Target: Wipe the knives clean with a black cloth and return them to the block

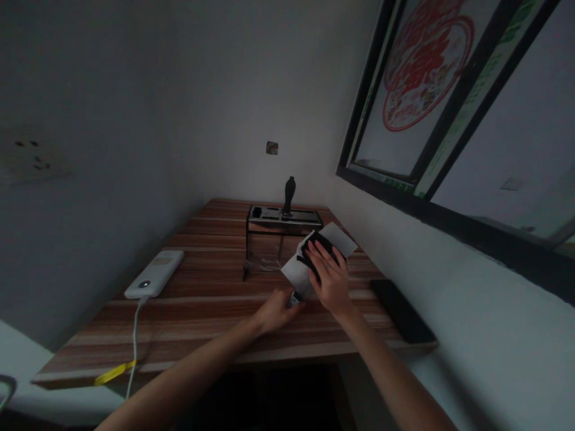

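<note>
My left hand (279,310) is closed round the handle of a cleaver (296,276), near the front half of the table. Its broad pale blade slants up and away to the right. A black cloth (309,245) lies over the middle of the blade, with my right hand (330,272) pressing it there, fingers bent over it. Part of the blade is hidden under the cloth and hand. Just behind stands a knife rack (265,213) with a dark frame and clear sides. One black-handled tool (290,193) sticks upright from its slotted top.
On the left of the wood-grain table (202,311) lies a white power bank (157,272) with a white cable (135,335). Yellow tape (114,373) sits at the front edge. A black phone-like slab (399,308) lies at the right edge, below a framed window (404,185). Walls enclose the table.
</note>
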`<control>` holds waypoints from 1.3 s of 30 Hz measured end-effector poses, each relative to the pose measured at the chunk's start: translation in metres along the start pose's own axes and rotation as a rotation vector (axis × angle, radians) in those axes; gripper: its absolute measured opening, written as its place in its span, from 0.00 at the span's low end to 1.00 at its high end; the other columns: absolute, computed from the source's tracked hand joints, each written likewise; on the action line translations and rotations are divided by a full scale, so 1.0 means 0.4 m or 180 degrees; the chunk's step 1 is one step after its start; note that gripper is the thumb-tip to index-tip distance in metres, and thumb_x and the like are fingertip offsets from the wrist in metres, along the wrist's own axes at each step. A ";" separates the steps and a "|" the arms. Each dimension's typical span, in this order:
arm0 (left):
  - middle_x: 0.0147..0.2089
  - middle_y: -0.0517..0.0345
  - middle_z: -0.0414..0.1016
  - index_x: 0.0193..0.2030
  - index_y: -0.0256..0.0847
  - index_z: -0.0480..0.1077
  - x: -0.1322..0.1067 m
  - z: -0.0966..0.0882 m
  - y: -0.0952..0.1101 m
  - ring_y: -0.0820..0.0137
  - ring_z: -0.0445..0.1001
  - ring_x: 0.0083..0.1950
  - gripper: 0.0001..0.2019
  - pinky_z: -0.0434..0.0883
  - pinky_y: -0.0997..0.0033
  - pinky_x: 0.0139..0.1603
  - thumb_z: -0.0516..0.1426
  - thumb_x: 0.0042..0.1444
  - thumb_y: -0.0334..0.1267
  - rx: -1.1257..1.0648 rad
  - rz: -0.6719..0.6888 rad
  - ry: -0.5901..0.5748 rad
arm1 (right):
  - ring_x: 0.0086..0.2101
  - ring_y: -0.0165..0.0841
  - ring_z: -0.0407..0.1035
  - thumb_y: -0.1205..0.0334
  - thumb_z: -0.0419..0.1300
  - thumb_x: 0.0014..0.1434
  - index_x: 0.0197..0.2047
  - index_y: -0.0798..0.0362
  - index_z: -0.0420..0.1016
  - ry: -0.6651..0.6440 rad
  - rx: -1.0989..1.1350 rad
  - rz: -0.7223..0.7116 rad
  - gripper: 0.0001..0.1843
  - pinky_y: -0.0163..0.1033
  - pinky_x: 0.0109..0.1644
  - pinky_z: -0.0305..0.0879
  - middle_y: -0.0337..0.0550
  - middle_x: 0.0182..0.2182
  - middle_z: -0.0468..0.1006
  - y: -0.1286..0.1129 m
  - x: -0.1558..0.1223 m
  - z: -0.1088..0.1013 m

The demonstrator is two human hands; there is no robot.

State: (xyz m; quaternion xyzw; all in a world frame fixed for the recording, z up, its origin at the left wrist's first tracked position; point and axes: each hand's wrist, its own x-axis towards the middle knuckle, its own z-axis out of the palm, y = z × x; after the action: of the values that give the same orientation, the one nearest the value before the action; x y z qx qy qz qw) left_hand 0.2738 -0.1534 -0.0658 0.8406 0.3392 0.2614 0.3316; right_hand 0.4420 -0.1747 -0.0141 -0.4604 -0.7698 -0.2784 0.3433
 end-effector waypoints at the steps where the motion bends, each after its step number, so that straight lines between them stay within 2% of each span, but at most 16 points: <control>1: 0.30 0.56 0.73 0.35 0.32 0.70 0.000 0.000 0.001 0.71 0.68 0.30 0.15 0.63 0.75 0.30 0.52 0.56 0.45 -0.0040 -0.0005 0.0011 | 0.61 0.35 0.54 0.64 0.47 0.64 0.60 0.54 0.61 -0.0023 0.0035 -0.0020 0.21 0.48 0.65 0.44 0.45 0.59 0.65 -0.012 -0.003 0.006; 4: 0.30 0.55 0.75 0.34 0.32 0.71 0.002 0.001 0.002 0.71 0.69 0.30 0.14 0.65 0.75 0.32 0.52 0.55 0.42 -0.0132 -0.0030 0.0027 | 0.60 0.35 0.55 0.64 0.47 0.64 0.60 0.54 0.61 -0.0075 0.0147 -0.0080 0.21 0.48 0.64 0.45 0.46 0.59 0.65 -0.043 -0.015 0.023; 7: 0.31 0.52 0.76 0.34 0.31 0.72 0.005 0.010 -0.012 0.68 0.72 0.32 0.10 0.68 0.72 0.35 0.52 0.52 0.35 -0.0195 -0.0043 -0.0013 | 0.61 0.35 0.55 0.66 0.47 0.63 0.59 0.56 0.61 -0.0196 0.0290 -0.0161 0.21 0.48 0.64 0.46 0.46 0.59 0.65 -0.072 -0.030 0.035; 10: 0.44 0.46 0.76 0.45 0.31 0.70 0.008 0.025 -0.038 0.61 0.72 0.47 0.17 0.68 0.63 0.50 0.52 0.48 0.31 -0.0299 0.0306 0.0199 | 0.61 0.35 0.55 0.66 0.47 0.63 0.59 0.56 0.63 -0.0303 0.0453 -0.0215 0.21 0.47 0.63 0.48 0.46 0.59 0.65 -0.105 -0.046 0.044; 12: 0.52 0.43 0.72 0.53 0.32 0.66 0.006 0.033 -0.055 0.58 0.66 0.56 0.22 0.61 0.57 0.60 0.52 0.49 0.32 -0.0273 0.0473 0.0317 | 0.60 0.34 0.55 0.66 0.47 0.63 0.58 0.56 0.63 -0.0347 0.0566 -0.0224 0.21 0.47 0.62 0.49 0.46 0.59 0.66 -0.128 -0.055 0.049; 14: 0.57 0.41 0.68 0.57 0.31 0.64 0.001 0.036 -0.065 0.57 0.61 0.61 0.24 0.56 0.54 0.63 0.51 0.51 0.33 -0.0157 0.0440 0.0229 | 0.60 0.34 0.55 0.66 0.47 0.63 0.58 0.56 0.63 -0.0363 0.0668 -0.0170 0.21 0.47 0.62 0.51 0.46 0.58 0.66 -0.149 -0.063 0.052; 17: 0.61 0.40 0.64 0.59 0.29 0.61 -0.010 0.034 -0.069 0.57 0.59 0.63 0.25 0.55 0.57 0.64 0.50 0.54 0.34 -0.0013 0.0362 0.0037 | 0.61 0.34 0.55 0.66 0.46 0.63 0.59 0.56 0.62 -0.0333 0.0764 -0.0029 0.21 0.48 0.62 0.50 0.47 0.58 0.66 -0.169 -0.071 0.054; 20: 0.62 0.42 0.63 0.60 0.31 0.60 -0.014 0.034 -0.068 0.60 0.60 0.62 0.25 0.55 0.61 0.64 0.48 0.56 0.34 0.0031 0.0335 0.0012 | 0.61 0.34 0.54 0.66 0.46 0.63 0.59 0.56 0.62 -0.0337 0.0791 -0.0006 0.21 0.47 0.63 0.49 0.47 0.58 0.66 -0.172 -0.073 0.053; 27: 0.61 0.43 0.65 0.60 0.32 0.61 -0.001 0.032 -0.064 0.58 0.57 0.64 0.24 0.53 0.55 0.65 0.48 0.55 0.31 0.0236 0.0254 -0.0174 | 0.61 0.35 0.53 0.66 0.46 0.62 0.59 0.57 0.62 -0.0394 0.0704 -0.0197 0.22 0.47 0.63 0.49 0.47 0.59 0.65 -0.156 -0.069 0.047; 32: 0.58 0.44 0.68 0.59 0.33 0.62 -0.003 0.031 -0.060 0.57 0.60 0.63 0.23 0.55 0.59 0.64 0.49 0.55 0.33 -0.0096 0.0391 -0.0096 | 0.61 0.35 0.53 0.64 0.47 0.62 0.60 0.57 0.61 -0.0509 0.0599 -0.0328 0.23 0.48 0.63 0.50 0.47 0.59 0.64 -0.139 -0.071 0.050; 37: 0.63 0.39 0.60 0.62 0.30 0.56 0.004 0.037 -0.055 0.57 0.56 0.65 0.28 0.54 0.54 0.65 0.50 0.53 0.32 -0.0229 0.0411 -0.0002 | 0.62 0.35 0.52 0.64 0.47 0.62 0.62 0.56 0.59 -0.0566 0.0480 -0.0478 0.24 0.48 0.63 0.50 0.46 0.60 0.62 -0.112 -0.077 0.049; 39: 0.63 0.39 0.60 0.62 0.31 0.57 0.007 0.036 -0.048 0.57 0.57 0.65 0.28 0.55 0.54 0.64 0.51 0.51 0.32 -0.0272 0.0465 0.0086 | 0.62 0.35 0.52 0.64 0.47 0.63 0.61 0.56 0.59 -0.0534 0.0427 -0.0480 0.24 0.47 0.63 0.49 0.46 0.60 0.63 -0.100 -0.073 0.045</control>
State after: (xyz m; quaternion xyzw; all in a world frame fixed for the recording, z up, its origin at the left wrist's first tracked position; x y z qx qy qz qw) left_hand 0.2776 -0.1461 -0.0884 0.8446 0.2701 0.3105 0.3426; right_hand 0.4110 -0.1935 -0.0525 -0.3989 -0.8452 -0.2118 0.2858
